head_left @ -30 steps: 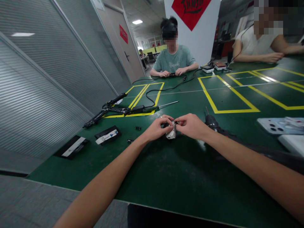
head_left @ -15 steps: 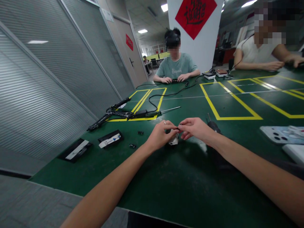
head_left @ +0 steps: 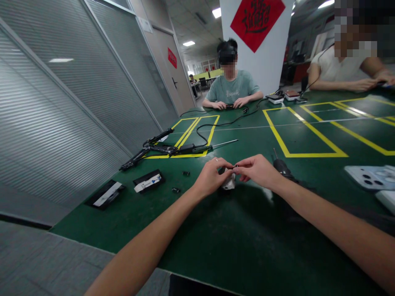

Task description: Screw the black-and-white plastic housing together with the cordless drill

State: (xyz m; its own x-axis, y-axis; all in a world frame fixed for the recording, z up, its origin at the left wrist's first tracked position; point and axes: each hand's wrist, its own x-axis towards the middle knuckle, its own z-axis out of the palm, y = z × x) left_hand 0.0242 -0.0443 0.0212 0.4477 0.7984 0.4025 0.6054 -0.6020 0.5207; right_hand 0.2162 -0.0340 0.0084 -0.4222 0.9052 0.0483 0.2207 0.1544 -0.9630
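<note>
Two bare hands, fingertips nearly meeting above a green table (head_left: 203,238). Item: one small white part (head_left: 228,183), at the near middle of the table, beneath the left hand's thumb; whether its base touches the tabletop cannot be told. Left hand (head_left: 212,177): thumb and fingers closed on the white part, upper end covered. Right hand (head_left: 256,170): thumb and forefinger pinched on a small dark piece (head_left: 236,166), just above the white part; shape too small to tell.

Handling, as judged: white part light and stiff, probably hard plastic; best held by its sides, top left free. Dark piece very light, easily dropped; fingertip hold at its edges, little pressure.

Nearby, left: two small black cylinders (head_left: 185,173), lying apart; two black cases with pale strips (head_left: 149,181). Beyond: one screwdriver (head_left: 225,144). Right: one dark power drill (head_left: 281,168), partly behind the forearm.
</note>
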